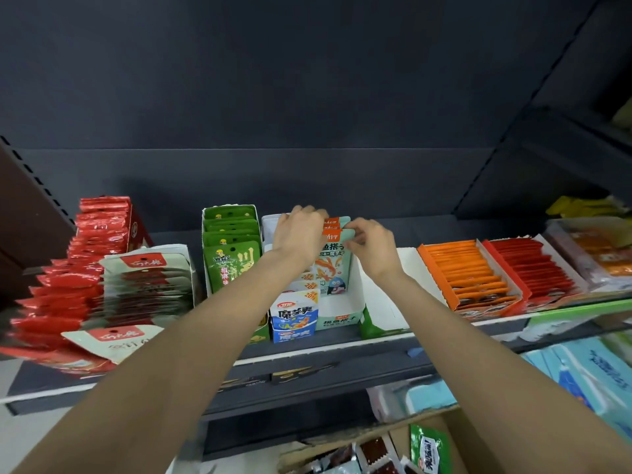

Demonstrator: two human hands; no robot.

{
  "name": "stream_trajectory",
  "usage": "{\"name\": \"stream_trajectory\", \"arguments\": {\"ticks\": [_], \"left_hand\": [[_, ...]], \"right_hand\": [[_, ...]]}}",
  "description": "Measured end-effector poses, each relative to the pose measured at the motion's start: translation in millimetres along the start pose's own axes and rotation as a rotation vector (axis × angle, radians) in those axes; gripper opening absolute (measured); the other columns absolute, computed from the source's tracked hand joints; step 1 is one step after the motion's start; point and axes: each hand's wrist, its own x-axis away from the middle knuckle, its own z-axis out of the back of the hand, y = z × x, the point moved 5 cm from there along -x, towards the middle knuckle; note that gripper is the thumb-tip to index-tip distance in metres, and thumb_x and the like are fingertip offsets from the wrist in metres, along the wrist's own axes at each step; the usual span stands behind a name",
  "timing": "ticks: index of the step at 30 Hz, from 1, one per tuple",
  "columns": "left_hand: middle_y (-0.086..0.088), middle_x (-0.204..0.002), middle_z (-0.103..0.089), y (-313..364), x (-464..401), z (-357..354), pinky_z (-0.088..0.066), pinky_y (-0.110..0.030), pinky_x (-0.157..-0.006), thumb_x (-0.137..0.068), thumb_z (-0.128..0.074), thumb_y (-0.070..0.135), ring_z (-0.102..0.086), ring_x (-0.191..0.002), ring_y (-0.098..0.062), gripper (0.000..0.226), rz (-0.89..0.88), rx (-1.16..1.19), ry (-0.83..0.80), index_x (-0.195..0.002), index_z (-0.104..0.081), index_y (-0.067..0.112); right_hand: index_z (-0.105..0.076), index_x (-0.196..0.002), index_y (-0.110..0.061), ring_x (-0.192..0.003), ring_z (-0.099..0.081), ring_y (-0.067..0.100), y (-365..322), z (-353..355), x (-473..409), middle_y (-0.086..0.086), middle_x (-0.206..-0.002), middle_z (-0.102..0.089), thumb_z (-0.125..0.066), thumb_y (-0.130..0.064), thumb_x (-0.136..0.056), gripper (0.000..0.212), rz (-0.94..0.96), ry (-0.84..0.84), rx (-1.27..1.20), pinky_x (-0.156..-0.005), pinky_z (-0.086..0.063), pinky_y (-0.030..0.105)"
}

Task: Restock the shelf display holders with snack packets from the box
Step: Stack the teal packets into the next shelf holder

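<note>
The packets (333,265) are pale mint green pouches with an orange tab across the top, dark lettering, orange fish strips printed in the middle and a small dark cartoon figure at the bottom right corner. They stand upright in a row, one behind another, inside a white card holder (355,289) on the shelf (342,347), their long axis vertical, orange tabs up and printed faces turned toward the person at the shelf's front edge. The left hand (299,234) reaches over the back of the row, fingers curled down over the packets' tops and gripping them. The right hand (371,239) pinches the top right corner of the packets between thumb and fingertips. A blue and white carton (294,319) stands just in front of the row, at the holder's left front. To the left sits a green holder (232,248) full of green pouches, and further left are stacks of red packs (99,230) and grey-white packs (147,282). To the right, well apart, are an orange tray (468,271) and a red tray (533,268) of flat sachets. At the bottom edge, a brown box (441,439) holds loose mixed packets, partly cut off by the frame.
</note>
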Motion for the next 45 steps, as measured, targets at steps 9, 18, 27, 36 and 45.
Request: {"name": "stream_trajectory", "arguments": {"ticks": [9, 18, 27, 36, 45], "left_hand": [[-0.003, -0.128, -0.051, 22, 32, 14, -0.031, -0.033, -0.095, -0.095, -0.044, 0.016, -0.042, -0.118, -0.021, 0.036, -0.068, 0.022, 0.093, -0.131, -0.049, 0.017], [-0.002, -0.111, -0.062, 76, 137, 12, -0.033, -0.034, -0.087, -0.094, -0.049, 0.021, -0.05, -0.107, -0.023, 0.025, -0.107, 0.186, 0.204, -0.115, -0.06, 0.015], [-0.002, -0.096, -0.063, 124, 250, -63, -0.05, -0.037, -0.079, -0.09, -0.052, 0.019, -0.055, -0.096, -0.021, 0.018, -0.044, 0.312, 0.059, -0.104, -0.062, 0.013], [-0.013, -0.151, -0.03, 103, 341, -176, -0.027, -0.039, -0.113, -0.1, -0.041, 0.024, -0.03, -0.137, -0.028, 0.051, 0.31, 0.182, -0.76, -0.146, -0.027, 0.008], [-0.013, -0.149, -0.034, 96, 359, -174, -0.025, -0.026, -0.108, -0.099, -0.042, 0.014, -0.034, -0.135, -0.025, 0.044, 0.344, 0.298, -0.719, -0.142, -0.037, 0.01]], "right_hand": [[-0.064, -0.112, -0.011, -0.09, -0.055, 0.005, -8, 27, 42, 0.005, -0.114, -0.061, -0.058, -0.009, -0.09, 0.023, 0.014, 0.027, -0.076, -0.068, -0.037, 0.0], [-0.066, -0.108, -0.011, -0.086, -0.059, 0.012, 14, 53, 153, 0.002, -0.103, -0.067, -0.055, -0.006, -0.09, 0.021, -0.001, -0.099, -0.138, -0.078, -0.044, 0.017], [-0.067, -0.105, -0.014, -0.094, -0.063, 0.014, 105, 26, 269, 0.001, -0.1, -0.069, -0.053, -0.008, -0.091, 0.021, -0.149, -0.366, -0.064, -0.086, -0.049, 0.026], [-0.043, -0.138, -0.021, -0.126, -0.041, 0.016, 146, -33, 349, -0.002, -0.136, -0.043, -0.068, -0.033, -0.084, 0.061, -0.254, -0.825, -0.116, -0.106, -0.034, 0.032], [-0.065, -0.079, -0.016, -0.116, -0.043, 0.021, 145, -49, 345, 0.004, -0.113, -0.049, -0.072, -0.029, -0.078, 0.015, -0.255, -0.718, 0.065, -0.106, -0.03, 0.031]]}}
